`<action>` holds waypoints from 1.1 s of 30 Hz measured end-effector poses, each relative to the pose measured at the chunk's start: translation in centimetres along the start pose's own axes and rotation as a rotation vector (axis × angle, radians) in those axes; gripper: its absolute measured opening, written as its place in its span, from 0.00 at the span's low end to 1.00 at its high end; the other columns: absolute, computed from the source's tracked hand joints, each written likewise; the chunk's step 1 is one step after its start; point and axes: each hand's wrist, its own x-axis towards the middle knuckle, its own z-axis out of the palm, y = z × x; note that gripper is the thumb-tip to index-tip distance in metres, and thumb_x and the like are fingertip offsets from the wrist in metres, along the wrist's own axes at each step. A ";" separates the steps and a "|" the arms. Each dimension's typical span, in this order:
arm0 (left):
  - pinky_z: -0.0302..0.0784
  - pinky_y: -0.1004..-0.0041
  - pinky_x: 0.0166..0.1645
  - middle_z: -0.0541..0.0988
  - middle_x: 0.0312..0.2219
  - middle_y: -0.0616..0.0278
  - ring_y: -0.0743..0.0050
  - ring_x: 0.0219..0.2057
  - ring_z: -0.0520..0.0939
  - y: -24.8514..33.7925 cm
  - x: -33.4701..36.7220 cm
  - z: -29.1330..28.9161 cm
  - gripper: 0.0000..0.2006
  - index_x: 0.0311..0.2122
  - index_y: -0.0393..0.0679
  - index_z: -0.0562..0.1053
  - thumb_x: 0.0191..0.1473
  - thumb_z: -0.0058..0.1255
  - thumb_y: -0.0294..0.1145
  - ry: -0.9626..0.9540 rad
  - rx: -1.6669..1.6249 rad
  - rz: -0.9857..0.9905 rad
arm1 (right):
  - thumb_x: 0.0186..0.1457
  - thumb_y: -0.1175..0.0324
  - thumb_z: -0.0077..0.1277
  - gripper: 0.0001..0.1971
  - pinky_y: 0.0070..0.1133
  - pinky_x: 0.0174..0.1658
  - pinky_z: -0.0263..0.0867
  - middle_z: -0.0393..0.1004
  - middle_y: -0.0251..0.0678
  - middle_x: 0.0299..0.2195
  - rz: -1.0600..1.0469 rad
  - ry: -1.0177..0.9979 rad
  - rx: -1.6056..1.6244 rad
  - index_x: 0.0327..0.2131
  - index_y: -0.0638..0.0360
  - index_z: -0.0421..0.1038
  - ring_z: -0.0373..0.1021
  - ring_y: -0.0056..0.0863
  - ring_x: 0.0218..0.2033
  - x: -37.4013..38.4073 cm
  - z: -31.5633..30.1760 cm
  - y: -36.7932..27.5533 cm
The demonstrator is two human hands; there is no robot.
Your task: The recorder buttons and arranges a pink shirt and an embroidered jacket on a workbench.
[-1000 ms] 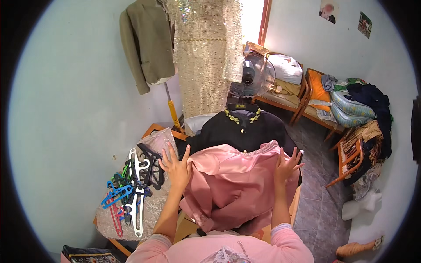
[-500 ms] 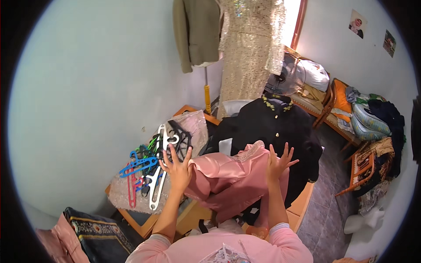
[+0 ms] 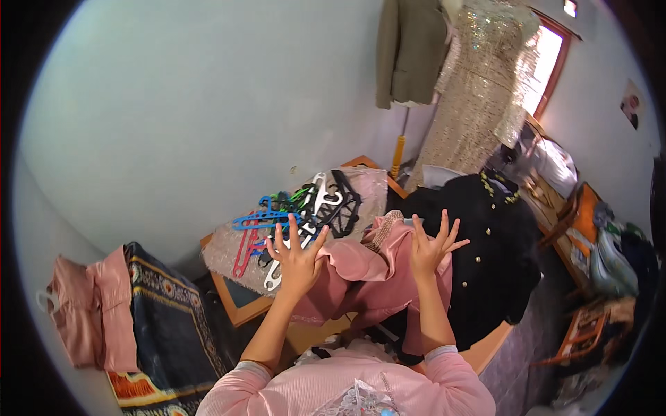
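The pink satin garment (image 3: 368,260), taken as landmark, is seen in bunched folds between the two hands, in front of the wearer's torso; its beaded neckline (image 3: 383,230) is turned away from the torso. At its left edge the left hand (image 3: 297,265) is placed, fingers spread; at its right side the right hand (image 3: 430,255) is laid against the cloth, fingers likewise spread. Whether fabric is pinched beneath either hand cannot be told. To the right of the landmark a black garment (image 3: 479,232) with gold buttons is spread over a wooden surface (image 3: 494,348); any lettering at its collar is too small to be read. To the left, coloured plastic hangers (image 3: 267,223) are heaped on a pale textured cloth (image 3: 371,184). Beyond the landmark, an olive jacket (image 3: 414,59) and a sequined dress (image 3: 472,93) are displayed.
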 end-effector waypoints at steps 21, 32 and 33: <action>0.33 0.46 0.60 0.49 0.63 0.49 0.44 0.62 0.45 1.8 -8.5 -10.3 0.26 0.55 0.79 0.64 0.48 0.53 0.47 0.173 0.637 -0.459 | 0.47 0.63 0.55 0.05 0.55 0.58 0.16 0.64 0.31 0.50 -0.427 -0.302 1.038 0.20 0.47 0.76 0.44 0.47 0.61 0.1 -3.5 -18.4; 0.32 0.49 0.61 0.47 0.62 0.42 0.43 0.63 0.44 -0.8 -13.1 -15.1 0.21 0.53 0.69 0.68 0.52 0.48 0.45 0.198 0.938 -0.686 | 0.48 0.72 0.48 0.05 0.54 0.58 0.18 0.59 0.38 0.55 -0.610 -0.727 1.512 0.23 0.61 0.73 0.38 0.51 0.63 -4.6 -8.8 -26.7; 0.33 0.49 0.61 0.47 0.62 0.42 0.43 0.63 0.44 -1.2 -13.5 -15.6 0.21 0.53 0.69 0.68 0.52 0.48 0.45 0.196 0.948 -0.700 | 0.48 0.72 0.47 0.06 0.54 0.58 0.18 0.58 0.38 0.56 -0.601 -0.777 1.558 0.23 0.62 0.72 0.37 0.52 0.63 -5.0 -9.2 -27.4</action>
